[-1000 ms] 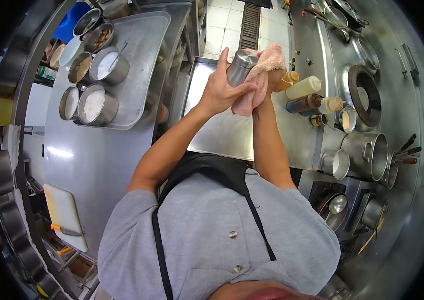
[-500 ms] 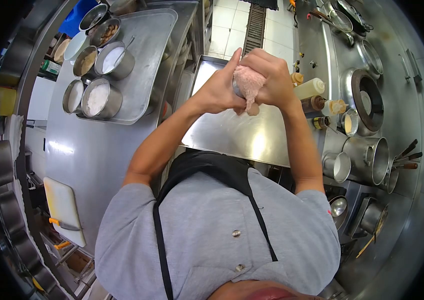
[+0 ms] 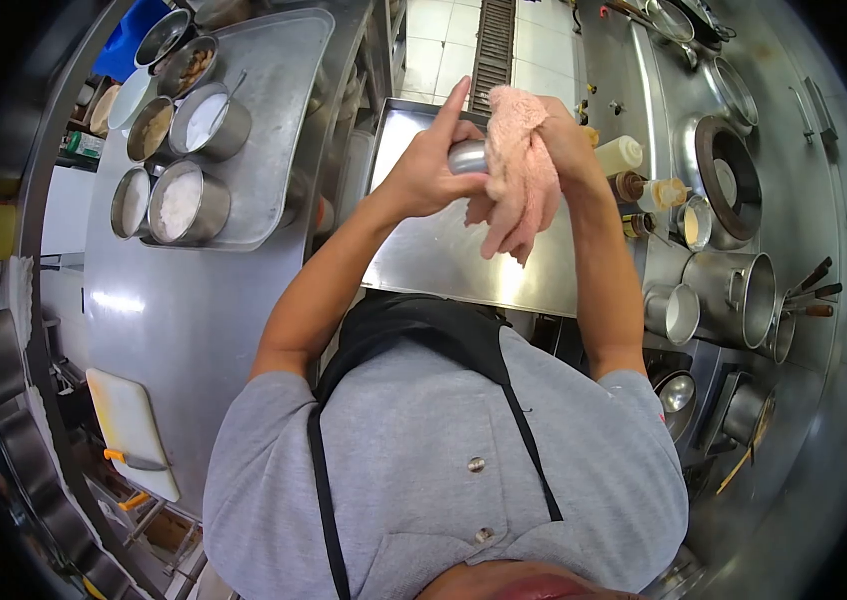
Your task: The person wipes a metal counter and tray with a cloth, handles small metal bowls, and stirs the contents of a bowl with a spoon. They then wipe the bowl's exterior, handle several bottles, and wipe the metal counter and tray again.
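My left hand [image 3: 431,168] is closed around a small, rounded metal cup [image 3: 466,157], index finger pointing up along its far side. A pink cloth [image 3: 522,180] covers the cup's right end and hangs down in folds. Gripping this cloth, my right hand [image 3: 568,150] is partly hidden behind it. How far the cloth reaches into the cup cannot be seen. Both hands are held above a shiny steel tray [image 3: 424,255] in front of my apron.
On the left counter, a metal tray [image 3: 284,130] bears several steel pots, including one of white powder [image 3: 184,200]. A cutting board [image 3: 129,420] with a knife lies nearer. Squeeze bottles [image 3: 621,153], a large pot [image 3: 729,300] and a burner [image 3: 729,180] are at right.
The cloth, bunched between both hands before, now hangs loose from my right hand. More of the metal cup shows in my left hand. The view has shifted slightly.
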`<move>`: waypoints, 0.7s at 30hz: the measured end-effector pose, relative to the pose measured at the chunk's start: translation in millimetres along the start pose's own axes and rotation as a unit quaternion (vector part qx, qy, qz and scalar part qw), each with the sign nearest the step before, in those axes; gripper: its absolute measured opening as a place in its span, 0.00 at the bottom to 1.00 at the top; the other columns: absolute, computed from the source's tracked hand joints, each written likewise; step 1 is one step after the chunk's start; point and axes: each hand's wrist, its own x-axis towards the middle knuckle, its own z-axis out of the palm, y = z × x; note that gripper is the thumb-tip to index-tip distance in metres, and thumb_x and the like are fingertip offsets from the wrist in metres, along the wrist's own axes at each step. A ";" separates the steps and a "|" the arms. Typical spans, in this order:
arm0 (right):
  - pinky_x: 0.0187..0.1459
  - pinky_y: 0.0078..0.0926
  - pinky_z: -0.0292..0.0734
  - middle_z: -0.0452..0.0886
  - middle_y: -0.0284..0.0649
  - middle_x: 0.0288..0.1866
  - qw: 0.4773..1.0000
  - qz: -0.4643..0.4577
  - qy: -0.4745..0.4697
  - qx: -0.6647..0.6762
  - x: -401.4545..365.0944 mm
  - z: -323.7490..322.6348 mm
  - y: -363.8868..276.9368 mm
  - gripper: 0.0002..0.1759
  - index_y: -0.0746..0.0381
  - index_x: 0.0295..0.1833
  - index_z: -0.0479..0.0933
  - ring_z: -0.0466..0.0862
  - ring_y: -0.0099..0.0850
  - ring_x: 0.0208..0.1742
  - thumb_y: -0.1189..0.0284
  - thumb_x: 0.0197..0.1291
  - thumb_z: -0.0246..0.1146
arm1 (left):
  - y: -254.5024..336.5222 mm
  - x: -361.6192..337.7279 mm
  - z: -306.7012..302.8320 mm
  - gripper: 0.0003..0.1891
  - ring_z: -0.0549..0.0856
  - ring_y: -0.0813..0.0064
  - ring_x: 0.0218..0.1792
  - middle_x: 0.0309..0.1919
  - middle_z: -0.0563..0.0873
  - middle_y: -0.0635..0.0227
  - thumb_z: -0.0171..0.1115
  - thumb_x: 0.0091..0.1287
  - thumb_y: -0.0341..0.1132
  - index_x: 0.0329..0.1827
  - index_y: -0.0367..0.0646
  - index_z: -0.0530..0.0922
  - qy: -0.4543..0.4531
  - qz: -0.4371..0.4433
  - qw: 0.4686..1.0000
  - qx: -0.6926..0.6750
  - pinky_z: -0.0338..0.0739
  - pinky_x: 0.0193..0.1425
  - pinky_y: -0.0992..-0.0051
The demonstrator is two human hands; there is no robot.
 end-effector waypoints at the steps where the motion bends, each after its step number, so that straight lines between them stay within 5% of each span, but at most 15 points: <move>1: 0.35 0.20 0.76 0.82 0.36 0.35 0.998 -0.050 0.015 0.028 0.0 3.1 5.8 0.15 0.67 0.42 0.79 0.81 0.22 0.34 0.67 0.69 0.53 | 1.1 -2.1 -0.3 0.59 0.84 0.61 0.41 0.45 0.82 0.55 0.76 0.55 0.44 0.78 0.37 0.39 -0.008 -0.070 0.986 -0.151 0.78 0.46 0.69; 2: 0.37 0.19 0.76 0.82 0.36 0.37 0.993 -0.101 0.030 0.056 -0.4 4.9 12.0 0.14 0.66 0.42 0.79 0.81 0.22 0.37 0.67 0.70 0.53 | 3.3 -2.7 -0.6 0.57 0.84 0.65 0.41 0.46 0.83 0.58 0.75 0.57 0.42 0.79 0.38 0.40 -0.015 -0.139 0.945 -0.296 0.78 0.48 0.70; 3: 0.37 0.19 0.76 0.82 0.36 0.37 0.993 -0.102 0.032 0.058 5.3 -0.4 25.8 0.14 0.66 0.42 0.79 0.81 0.22 0.37 0.67 0.70 0.53 | -5.1 -3.3 6.1 0.51 0.82 0.72 0.48 0.51 0.81 0.61 0.70 0.62 0.38 0.79 0.41 0.42 -0.004 -0.103 0.940 -0.326 0.77 0.54 0.73; 4: 0.39 0.20 0.77 0.81 0.36 0.39 0.967 -0.164 -0.015 0.194 15.1 -8.3 44.4 0.13 0.64 0.43 0.77 0.80 0.22 0.38 0.66 0.70 0.52 | -11.6 -5.4 11.4 0.51 0.82 0.72 0.48 0.51 0.81 0.61 0.70 0.62 0.38 0.79 0.41 0.42 -0.008 -0.103 0.940 -0.325 0.77 0.54 0.73; 6: 0.42 0.22 0.77 0.80 0.35 0.40 0.916 -0.224 -0.061 0.327 12.3 -6.9 45.9 0.12 0.62 0.44 0.75 0.80 0.23 0.40 0.65 0.71 0.52 | -4.7 -6.1 16.5 0.48 0.80 0.73 0.55 0.54 0.80 0.60 0.68 0.65 0.45 0.79 0.41 0.45 0.031 -0.066 0.904 -0.421 0.75 0.60 0.75; 7: 0.43 0.22 0.77 0.77 0.34 0.40 0.891 -0.245 0.023 0.381 3.1 -5.6 48.5 0.11 0.62 0.45 0.73 0.78 0.23 0.41 0.64 0.70 0.53 | -13.9 -8.0 17.0 0.46 0.77 0.72 0.60 0.57 0.78 0.58 0.67 0.64 0.51 0.77 0.40 0.51 0.062 -0.094 0.898 -0.425 0.73 0.63 0.74; 10: 0.48 0.27 0.77 0.74 0.37 0.40 0.836 -0.284 0.141 0.448 -7.5 -35.8 68.5 0.18 0.62 0.48 0.72 0.76 0.29 0.43 0.58 0.68 0.56 | -39.7 -20.7 16.1 0.44 0.81 0.70 0.56 0.55 0.80 0.57 0.68 0.62 0.54 0.73 0.38 0.58 0.085 -0.090 0.846 -0.519 0.75 0.61 0.72; 11: 0.50 0.31 0.76 0.74 0.38 0.41 0.829 -0.307 0.081 0.461 -13.4 -54.8 74.7 0.20 0.63 0.50 0.72 0.76 0.31 0.45 0.56 0.66 0.56 | -43.9 -19.8 1.2 0.41 0.84 0.69 0.50 0.50 0.82 0.58 0.70 0.60 0.52 0.68 0.38 0.62 -0.004 -0.070 0.832 -0.551 0.77 0.58 0.71; 13: 0.56 0.38 0.74 0.75 0.42 0.42 0.807 -0.335 0.041 0.484 -24.5 -70.2 78.1 0.24 0.65 0.55 0.72 0.76 0.33 0.48 0.56 0.65 0.55 | -37.6 -15.4 -9.1 0.40 0.84 0.68 0.47 0.48 0.83 0.59 0.72 0.59 0.51 0.67 0.38 0.63 0.024 -0.067 0.869 -0.489 0.77 0.56 0.71; 16: 0.57 0.44 0.75 0.77 0.42 0.43 0.804 -0.294 0.130 0.501 -22.0 -52.6 58.2 0.24 0.65 0.57 0.70 0.78 0.34 0.45 0.58 0.67 0.50 | -23.3 -1.3 -13.6 0.36 0.85 0.70 0.44 0.45 0.83 0.61 0.73 0.56 0.45 0.64 0.39 0.67 0.073 -0.074 0.900 -0.424 0.77 0.54 0.71; 19: 0.59 0.36 0.75 0.76 0.46 0.54 0.888 -0.298 0.143 0.320 -5.2 -0.4 42.1 0.30 0.67 0.63 0.65 0.79 0.34 0.51 0.53 0.68 0.44 | -17.7 8.7 -6.5 0.26 0.82 0.75 0.48 0.47 0.83 0.66 0.74 0.53 0.33 0.55 0.41 0.74 0.141 -0.113 0.908 -0.378 0.76 0.57 0.71; 20: 0.58 0.29 0.74 0.77 0.44 0.53 0.885 -0.301 0.122 0.333 3.5 27.7 32.2 0.25 0.68 0.57 0.71 0.79 0.34 0.52 0.58 0.68 0.47 | -9.3 16.6 5.0 0.25 0.81 0.78 0.44 0.44 0.82 0.69 0.76 0.51 0.32 0.51 0.43 0.75 0.175 -0.087 0.915 -0.354 0.75 0.55 0.73; 21: 0.56 0.28 0.73 0.78 0.43 0.50 0.905 -0.332 0.195 0.180 18.4 43.4 39.7 0.21 0.68 0.53 0.73 0.79 0.34 0.51 0.61 0.68 0.49 | -14.5 22.3 15.4 0.25 0.80 0.79 0.42 0.42 0.81 0.71 0.78 0.50 0.33 0.49 0.43 0.75 0.207 -0.066 0.930 -0.295 0.75 0.52 0.74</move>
